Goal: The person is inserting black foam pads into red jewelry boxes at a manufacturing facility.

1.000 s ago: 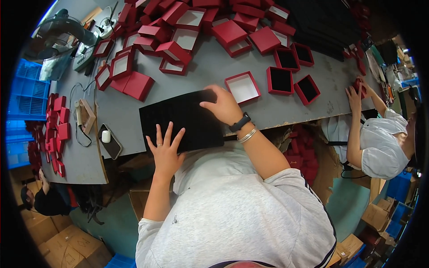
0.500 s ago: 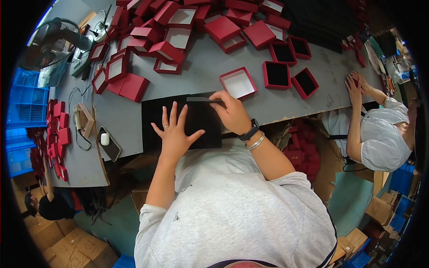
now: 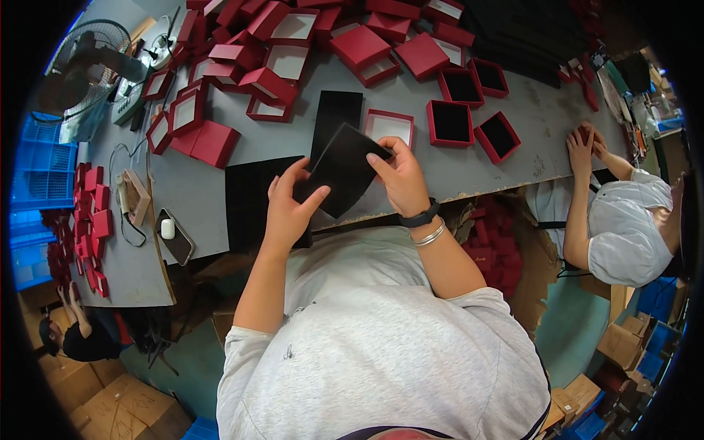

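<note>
A rectangular black sheet (image 3: 343,170), seemingly foam or felt, is held tilted above the table's front edge. My left hand (image 3: 288,213) grips its left edge between thumb and fingers. At its upper right corner, my right hand (image 3: 400,176) pinches it with the thumb on top. Under and beside my left hand lies a larger black sheet (image 3: 249,194), partly over the table edge. Just beyond the held sheet, a black strip (image 3: 339,110) rests flat. A red box with a white inside (image 3: 391,126) sits behind my right hand, which partly covers it.
Red boxes (image 3: 359,48) are heaped at the back of the grey table (image 3: 543,121). Several boxes with black inserts (image 3: 449,123) stand to the right. A phone (image 3: 176,238) and a fan (image 3: 88,66) are at left. A co-worker (image 3: 627,220) sits at right.
One black piece has come off the larger sheet and is raised in both hands. My left hand no longer presses flat. A black strip now lies beyond, beside the white-lined box.
</note>
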`<act>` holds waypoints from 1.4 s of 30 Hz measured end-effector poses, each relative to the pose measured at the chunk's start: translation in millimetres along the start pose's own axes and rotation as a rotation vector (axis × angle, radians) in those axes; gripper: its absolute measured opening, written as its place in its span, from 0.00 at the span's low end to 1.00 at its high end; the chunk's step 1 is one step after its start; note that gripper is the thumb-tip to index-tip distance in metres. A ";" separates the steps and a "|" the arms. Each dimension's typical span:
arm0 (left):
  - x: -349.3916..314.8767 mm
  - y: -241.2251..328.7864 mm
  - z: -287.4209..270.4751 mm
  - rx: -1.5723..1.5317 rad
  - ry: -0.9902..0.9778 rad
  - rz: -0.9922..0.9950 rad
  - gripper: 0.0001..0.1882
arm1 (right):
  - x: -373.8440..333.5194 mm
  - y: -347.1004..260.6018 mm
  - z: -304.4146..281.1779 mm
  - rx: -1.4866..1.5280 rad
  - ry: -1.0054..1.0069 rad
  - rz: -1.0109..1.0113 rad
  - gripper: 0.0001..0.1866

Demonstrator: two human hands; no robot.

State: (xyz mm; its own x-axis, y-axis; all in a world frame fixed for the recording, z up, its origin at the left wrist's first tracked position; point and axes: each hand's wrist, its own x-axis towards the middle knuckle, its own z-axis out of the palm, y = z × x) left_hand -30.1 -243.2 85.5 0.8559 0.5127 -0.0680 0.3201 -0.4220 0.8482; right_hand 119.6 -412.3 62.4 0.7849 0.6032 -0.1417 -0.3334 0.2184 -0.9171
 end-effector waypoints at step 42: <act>-62.8 -68.6 -20.3 0.683 0.406 0.128 0.34 | 14.6 -49.2 -68.5 -0.761 -0.291 0.228 0.09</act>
State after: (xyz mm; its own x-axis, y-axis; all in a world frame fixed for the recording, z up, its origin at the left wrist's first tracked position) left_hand -114.0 -231.3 42.3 0.7304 0.6055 0.3160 0.5192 -0.7928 0.3191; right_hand 183.2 -466.8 79.9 0.5406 0.7659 -0.3480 0.0570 -0.4461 -0.8932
